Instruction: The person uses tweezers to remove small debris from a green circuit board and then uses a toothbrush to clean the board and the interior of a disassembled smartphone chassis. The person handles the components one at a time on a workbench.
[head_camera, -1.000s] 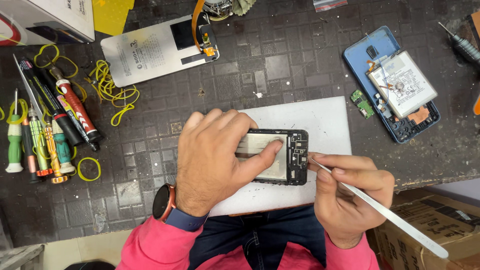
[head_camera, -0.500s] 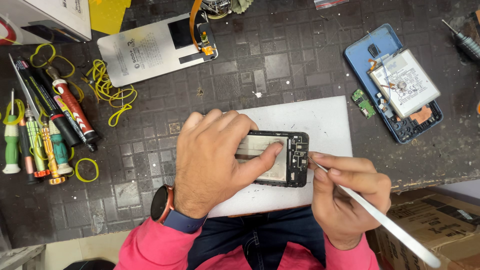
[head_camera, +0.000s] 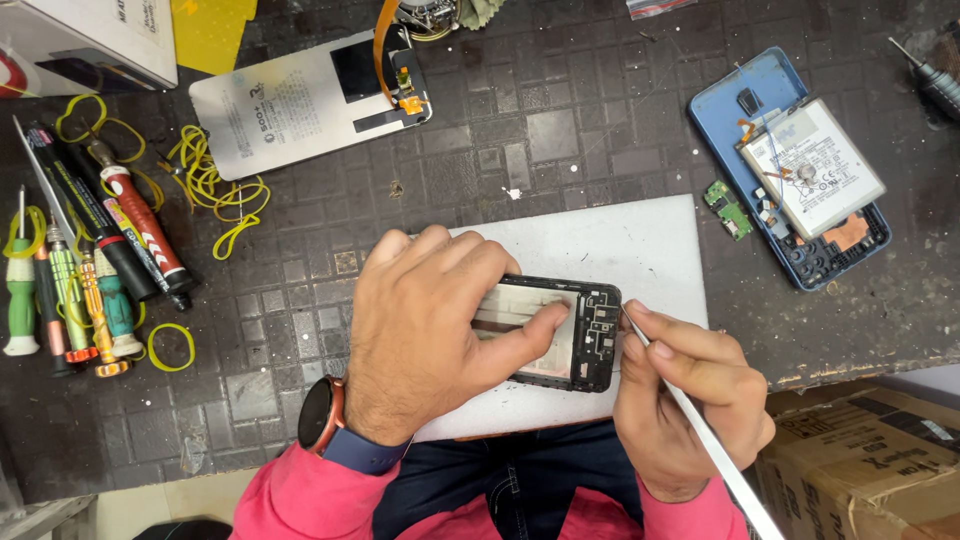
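Head view:
Left hand (head_camera: 430, 330): pressed flat over the black phone frame (head_camera: 585, 335), fingers together, thumb pinning its middle.
Right hand (head_camera: 690, 395): fingers clamped on a thin metal pry tool (head_camera: 705, 435), tip at the frame's right edge.
Frame: on the white mat (head_camera: 620, 245), near the bench's front edge.
Around: screwdrivers (head_camera: 85, 270) far left, blue opened phone (head_camera: 800, 180) upper right.

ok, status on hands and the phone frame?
Left hand pinning black phone frame on white mat. Right hand holds metal pry tool, tip at frame's right edge. Nothing obstructing.
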